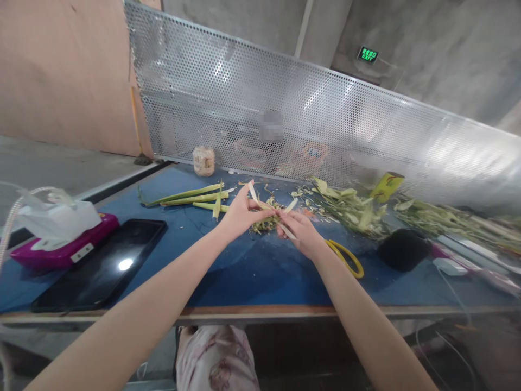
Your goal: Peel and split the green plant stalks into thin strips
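My left hand (240, 213) pinches a pale yellow-white leaf strip (255, 196) above the blue table (252, 271). My right hand (302, 234) grips the other end of the same strip (287, 230), fingers curled, just right of the left hand. Between and behind the hands lies a small heap of shredded green plant scraps (265, 221). Yellow-handled scissors (348, 257) lie on the table, touching the right wrist. Several long green stalks (191, 196) rest on the table to the far left of the hands.
A black tablet (101, 266) and a magenta tissue box (61, 239) sit at the left. A pile of green leaves (350, 209), a yellow tube (386, 186), a black pad (402, 248) and a jar (203, 161) stand before the perforated metal screen (325, 119).
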`<action>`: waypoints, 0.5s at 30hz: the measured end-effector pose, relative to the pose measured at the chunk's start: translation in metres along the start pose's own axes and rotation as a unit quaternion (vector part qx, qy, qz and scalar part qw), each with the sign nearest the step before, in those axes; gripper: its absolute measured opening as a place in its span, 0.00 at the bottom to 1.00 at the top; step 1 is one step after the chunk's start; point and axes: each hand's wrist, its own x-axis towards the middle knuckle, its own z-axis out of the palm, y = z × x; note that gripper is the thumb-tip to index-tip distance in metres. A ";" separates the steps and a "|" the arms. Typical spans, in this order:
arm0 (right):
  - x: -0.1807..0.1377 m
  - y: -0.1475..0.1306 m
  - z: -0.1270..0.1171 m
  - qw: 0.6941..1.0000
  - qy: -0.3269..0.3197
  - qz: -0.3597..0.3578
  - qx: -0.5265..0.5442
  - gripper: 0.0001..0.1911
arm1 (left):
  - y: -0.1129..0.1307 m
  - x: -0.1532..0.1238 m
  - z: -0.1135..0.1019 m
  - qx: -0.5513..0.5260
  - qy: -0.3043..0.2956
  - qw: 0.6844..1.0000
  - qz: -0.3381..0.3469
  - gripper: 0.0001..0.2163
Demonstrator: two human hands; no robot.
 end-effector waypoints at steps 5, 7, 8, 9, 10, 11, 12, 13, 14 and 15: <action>0.000 0.005 0.001 0.998 -0.037 0.033 0.025 0.18 | 0.002 -0.002 0.002 0.015 -0.005 0.999 -0.029 0.45; 0.001 0.007 -0.002 0.999 -0.014 0.008 -0.047 0.21 | 0.004 -0.003 0.004 0.001 0.002 0.999 -0.042 0.45; 0.002 0.008 -0.003 0.996 -0.001 -0.003 -0.086 0.23 | 0.005 -0.003 0.005 -0.005 0.007 0.999 -0.046 0.46; 0.003 0.008 -0.004 0.993 0.010 -0.010 -0.118 0.23 | 0.005 -0.004 0.005 -0.009 0.015 0.999 -0.048 0.46; 0.003 0.008 -0.005 0.990 0.018 -0.016 -0.141 0.23 | 0.006 -0.004 0.006 -0.010 0.027 0.999 -0.047 0.46; 0.003 0.007 -0.005 0.988 0.024 -0.019 -0.154 0.23 | 0.006 -0.004 0.005 -0.007 0.037 0.998 -0.042 0.47; 0.003 0.006 -0.005 0.986 0.027 -0.022 -0.161 0.22 | 0.006 -0.003 0.005 -0.002 0.046 0.998 -0.037 0.48; 0.003 0.005 -0.005 0.985 0.028 -0.025 -0.168 0.21 | 0.005 -0.003 0.004 0.003 0.054 0.998 -0.031 0.48; 0.002 0.004 -0.004 0.983 0.028 -0.029 -0.177 0.21 | 0.005 -0.002 0.003 0.006 0.059 0.998 -0.025 0.49; 0.002 0.004 -0.003 0.981 0.028 -0.034 -0.187 0.21 | 0.004 -0.001 0.002 0.010 0.062 0.998 -0.021 0.49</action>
